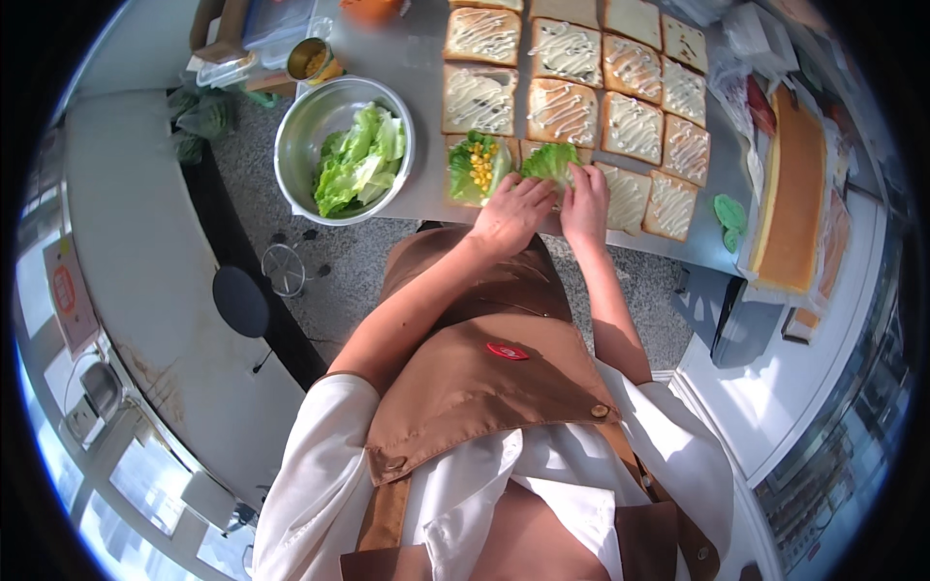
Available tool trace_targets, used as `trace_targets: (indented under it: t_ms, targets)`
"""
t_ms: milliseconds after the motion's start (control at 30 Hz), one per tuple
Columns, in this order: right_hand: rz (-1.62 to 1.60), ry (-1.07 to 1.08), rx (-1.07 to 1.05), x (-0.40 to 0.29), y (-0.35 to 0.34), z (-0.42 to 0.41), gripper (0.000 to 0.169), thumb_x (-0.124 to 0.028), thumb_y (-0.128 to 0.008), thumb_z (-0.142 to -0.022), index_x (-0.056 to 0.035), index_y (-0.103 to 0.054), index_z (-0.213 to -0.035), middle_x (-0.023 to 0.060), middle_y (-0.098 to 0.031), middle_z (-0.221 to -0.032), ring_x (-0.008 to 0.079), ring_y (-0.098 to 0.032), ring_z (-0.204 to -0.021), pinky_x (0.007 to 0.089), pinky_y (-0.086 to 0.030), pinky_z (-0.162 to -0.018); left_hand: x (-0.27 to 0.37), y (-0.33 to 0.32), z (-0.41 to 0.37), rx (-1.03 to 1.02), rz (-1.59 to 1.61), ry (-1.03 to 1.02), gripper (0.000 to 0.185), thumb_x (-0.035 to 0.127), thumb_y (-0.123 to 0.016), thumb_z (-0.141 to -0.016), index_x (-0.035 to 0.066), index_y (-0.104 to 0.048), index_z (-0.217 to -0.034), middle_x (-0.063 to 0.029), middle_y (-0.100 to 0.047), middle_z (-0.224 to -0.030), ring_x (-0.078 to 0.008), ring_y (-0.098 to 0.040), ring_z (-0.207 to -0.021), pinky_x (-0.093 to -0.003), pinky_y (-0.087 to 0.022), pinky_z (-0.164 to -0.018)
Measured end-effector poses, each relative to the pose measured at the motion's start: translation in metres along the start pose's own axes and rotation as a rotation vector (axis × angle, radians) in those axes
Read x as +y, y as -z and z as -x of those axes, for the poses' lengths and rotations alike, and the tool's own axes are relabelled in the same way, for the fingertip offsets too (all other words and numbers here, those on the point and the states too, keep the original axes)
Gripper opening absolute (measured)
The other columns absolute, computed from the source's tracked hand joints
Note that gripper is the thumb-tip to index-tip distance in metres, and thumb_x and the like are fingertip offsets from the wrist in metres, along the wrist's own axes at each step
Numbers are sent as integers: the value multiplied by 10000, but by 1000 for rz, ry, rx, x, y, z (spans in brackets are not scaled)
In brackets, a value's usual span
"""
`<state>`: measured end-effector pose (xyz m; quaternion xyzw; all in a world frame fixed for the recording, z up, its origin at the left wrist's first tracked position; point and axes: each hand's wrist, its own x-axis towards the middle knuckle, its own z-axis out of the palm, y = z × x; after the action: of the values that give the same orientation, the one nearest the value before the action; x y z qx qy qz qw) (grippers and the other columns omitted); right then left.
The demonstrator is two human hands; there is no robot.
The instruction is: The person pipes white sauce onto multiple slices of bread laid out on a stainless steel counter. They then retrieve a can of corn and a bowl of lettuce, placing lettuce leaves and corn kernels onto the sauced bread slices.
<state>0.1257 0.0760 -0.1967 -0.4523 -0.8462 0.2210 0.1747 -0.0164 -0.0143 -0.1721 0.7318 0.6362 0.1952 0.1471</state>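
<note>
Rows of bread slices (561, 110) with zigzags of white sauce lie on a metal table. Both my hands are at a green lettuce leaf (550, 161) on a front-row slice. My left hand (514, 212) rests at the leaf's lower left edge, fingers bent over it. With thumb and fingers, my right hand (585, 205) pinches the leaf's right side. Just left, another slice bears lettuce and yellow corn kernels (482, 168). A steel bowl (283, 156) of torn lettuce (361, 160) stands farther left. My fingers hide part of the leaf and the slice below it.
An open can of corn (312, 61) stands behind the bowl, near a cardboard box (218, 33) and plastic containers. A long sheet cake (792, 196) lies at the right, with a green crumpled item (729, 215) beside it. A round black stool (240, 301) is at the left.
</note>
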Motion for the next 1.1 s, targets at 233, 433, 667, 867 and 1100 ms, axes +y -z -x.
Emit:
trace_targets:
  t_ms: [233, 433, 667, 867, 1100]
  targets:
    - [103, -3, -78, -4, 2, -3, 397, 4, -624, -819, -26, -587, -1213, 157, -556, -1163, 355, -527, -1144, 470, -404, -982, -14, 68, 44, 273, 236, 126, 328, 23, -676, -759, 66, -655, -1084, -108, -631, -1175, -291, -600, -1038, -400, -465, -904]
    - [141, -46, -124, -7, 4, -11, 357, -51, -627, -846, -58, -606, -1202, 137, -574, -1136, 340, -531, -1138, 461, -388, -994, -90, 137, 123, 517, -83, 620, 350, 49, -736, -725, 84, -632, -1058, -96, -604, -1090, -319, -550, -1054, -425, -431, -942]
    - [60, -59, 28, -38, 10, -19, 327, -67, -641, -870, -70, -618, -1196, 114, -575, -1128, 299, -553, -1086, 413, -414, -960, -137, 147, 160, 358, -122, 646, 247, 123, -787, -720, 70, -666, -928, -73, -621, -1006, -259, -577, -1009, -404, -422, -949]
    - [-553, -115, -206, -155, -4, -49, 425, -103, -683, -874, -85, -572, -1284, 84, -554, -1293, 208, -544, -1138, 365, -423, -959, -154, 183, 157, 609, 1078, 809, 121, 34, -657, -899, -5, -584, -987, -32, -663, -891, -64, -589, -841, -222, -472, -762]
    - [-796, 91, -955, -299, -46, -122, 285, -186, -747, -859, -33, -678, -1089, 80, -716, -976, 159, -664, -929, 319, -501, -828, -180, 219, 171, 451, 1125, 641, 140, 25, -652, -922, -4, -575, -1036, -15, -657, -913, -61, -582, -878, -229, -477, -773]
